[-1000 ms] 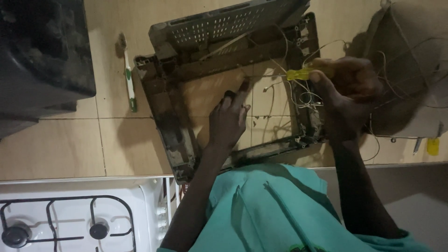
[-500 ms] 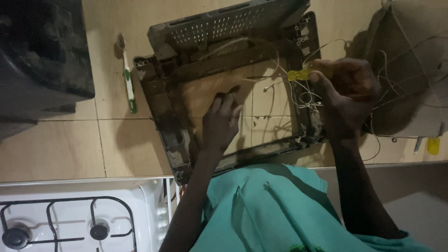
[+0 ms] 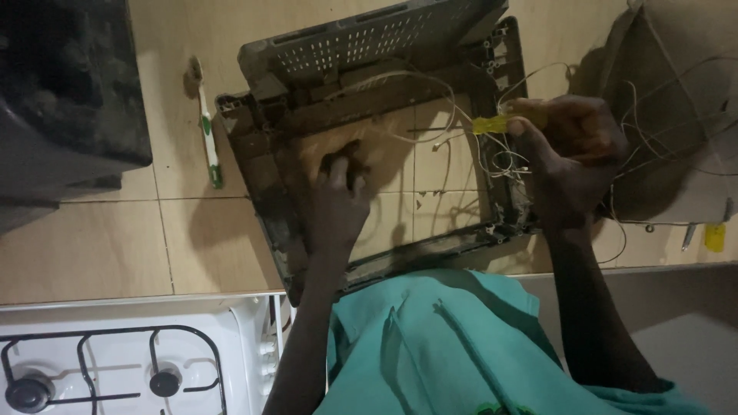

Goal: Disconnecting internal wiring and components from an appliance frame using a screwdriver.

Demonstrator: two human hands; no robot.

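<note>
On the tiled floor lies a dark plastic frame [image 3: 261, 192], open in the middle so the tiles show through, with a vented panel [image 3: 361, 38] along its far edge. Inside that opening the left hand [image 3: 338, 204] reaches down from a straight forearm, palm toward the floor, fingers bent and bunched over a small dark thing; it is too dim to tell whether the grip closes on it. At the frame's right edge the right hand [image 3: 573, 150] is raised, wrist bent, fingers curled in a narrow grip around a yellow-handled screwdriver [image 3: 492, 124], whose handle points left over the opening. Thin pale wires [image 3: 500, 157] loop just below that hand and trail off to the right across a large grey casing [image 3: 676, 92]. Left of the frame a green and white toothbrush [image 3: 207, 134] lies on the floor. Nearer the person, a white gas stove [image 3: 115, 361] sits at lower left, beside the teal shirt [image 3: 430, 353].
</note>
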